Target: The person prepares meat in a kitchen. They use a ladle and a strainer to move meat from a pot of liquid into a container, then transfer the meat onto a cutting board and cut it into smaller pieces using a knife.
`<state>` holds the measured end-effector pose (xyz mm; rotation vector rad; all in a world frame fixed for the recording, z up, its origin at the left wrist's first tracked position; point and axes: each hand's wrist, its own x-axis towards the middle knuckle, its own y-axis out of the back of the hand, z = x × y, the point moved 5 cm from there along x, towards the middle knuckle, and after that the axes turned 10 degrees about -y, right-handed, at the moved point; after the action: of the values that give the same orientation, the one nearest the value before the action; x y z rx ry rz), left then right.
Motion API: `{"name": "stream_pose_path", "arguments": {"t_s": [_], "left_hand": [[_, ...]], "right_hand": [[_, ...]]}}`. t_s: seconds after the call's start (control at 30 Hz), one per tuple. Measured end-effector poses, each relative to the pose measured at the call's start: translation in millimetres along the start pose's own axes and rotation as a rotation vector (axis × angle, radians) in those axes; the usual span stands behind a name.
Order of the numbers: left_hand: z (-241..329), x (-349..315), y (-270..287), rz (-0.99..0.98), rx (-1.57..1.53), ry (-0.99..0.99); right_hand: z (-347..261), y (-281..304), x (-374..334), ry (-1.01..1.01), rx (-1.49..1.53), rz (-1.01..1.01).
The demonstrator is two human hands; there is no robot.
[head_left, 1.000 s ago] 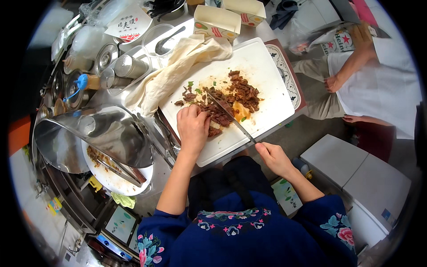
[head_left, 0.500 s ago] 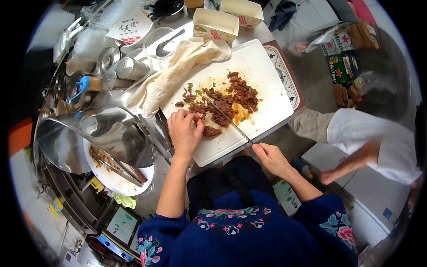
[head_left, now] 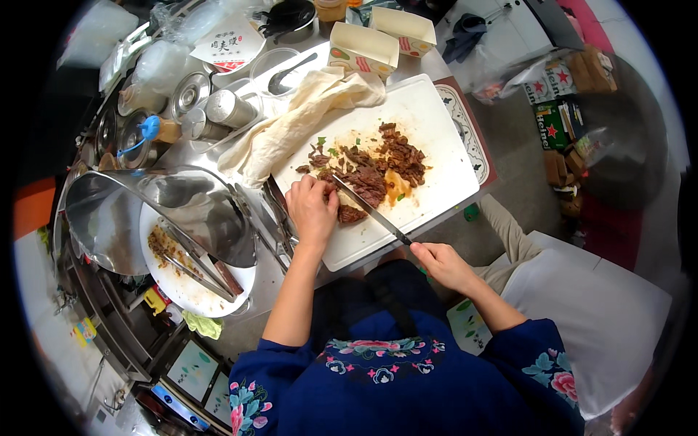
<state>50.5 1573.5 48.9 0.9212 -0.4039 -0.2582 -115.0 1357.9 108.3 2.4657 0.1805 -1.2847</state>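
Observation:
Dark brown cooked meat [head_left: 365, 184] lies partly chopped on a white cutting board [head_left: 443, 178], with bits of green and a smear of sauce around it. My right hand [head_left: 442, 266] grips the handle of a knife [head_left: 376, 215], whose blade points up and left across the meat. On the meat's left side, my left hand [head_left: 313, 209] presses down with curled fingers; its fingertips are partly hidden. A smaller chunk of meat [head_left: 352, 214] sits just right of that hand. The chopped pile [head_left: 404, 158] spreads toward the board's far right.
A cream cloth [head_left: 291, 120] covers the board's far left edge. To the left stand a metal scoop-shaped guard [head_left: 109, 225], a plate [head_left: 234, 299] with tongs, and shakers [head_left: 231, 110]. Paper boxes [head_left: 363, 49] stand behind. A person in white [head_left: 589, 312] is close at my right.
The knife blade has turned a little and sits nearer my left hand. The person at right has moved closer to me. The whole view has shifted slightly.

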Motion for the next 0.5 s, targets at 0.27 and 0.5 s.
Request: {"name": "stream_pose_path", "arguments": {"t_s": [0.27,0.5], "left_hand": [[-0.7,-1.3,4.5,0.002,-0.033,0.021],[62.0,-2.1,111.2,-0.007,-0.786,0.189]], "right_hand": [[10.8,-2.8,7.6,-0.022,-0.034,0.022],[13.6,-2.3,11.0,-0.023,-0.075,0.041]]}}
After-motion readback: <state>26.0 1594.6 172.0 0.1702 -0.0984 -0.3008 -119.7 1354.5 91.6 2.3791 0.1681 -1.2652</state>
